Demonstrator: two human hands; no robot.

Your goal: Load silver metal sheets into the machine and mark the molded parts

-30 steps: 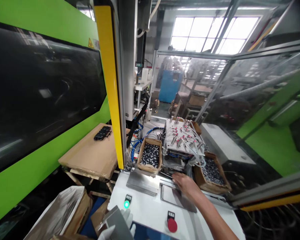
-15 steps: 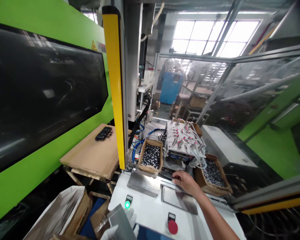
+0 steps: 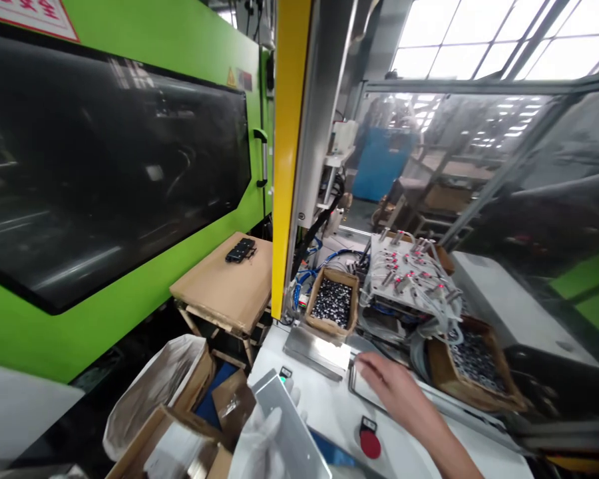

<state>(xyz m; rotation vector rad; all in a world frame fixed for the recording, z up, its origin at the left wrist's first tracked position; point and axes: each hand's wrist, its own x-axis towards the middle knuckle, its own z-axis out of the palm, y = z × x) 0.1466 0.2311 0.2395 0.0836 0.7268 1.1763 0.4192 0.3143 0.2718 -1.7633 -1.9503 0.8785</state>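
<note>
My left hand [image 3: 262, 426], in a white glove, is closed around a flat grey metal plate [image 3: 294, 426] with raised edges, tilted up at the bottom of the view. My bare right hand [image 3: 392, 386] is over the white bench [image 3: 329, 406], its fingers bent together at the far left corner of a shallow metal tray [image 3: 367, 391]. My fingertips are blurred, and anything between them is hidden. A brushed metal cover [image 3: 315, 352] lies just left of that hand. Below it sits a red push button [image 3: 370, 444]; a lit green button [image 3: 283, 380] is partly behind the plate.
Cardboard boxes of small dark parts [image 3: 332, 301] [image 3: 476, 362] flank a fixture [image 3: 409, 269] with tubes and red lights. A yellow post [image 3: 289, 159] rises at the bench's left corner. A wooden table [image 3: 219, 286] bears a black part [image 3: 240, 249]. Open cartons [image 3: 144, 432] stand lower left.
The view has turned left, so the bench appears further right. My left hand has raised the metal plate further into view. My right hand has drawn back nearer over the tray.
</note>
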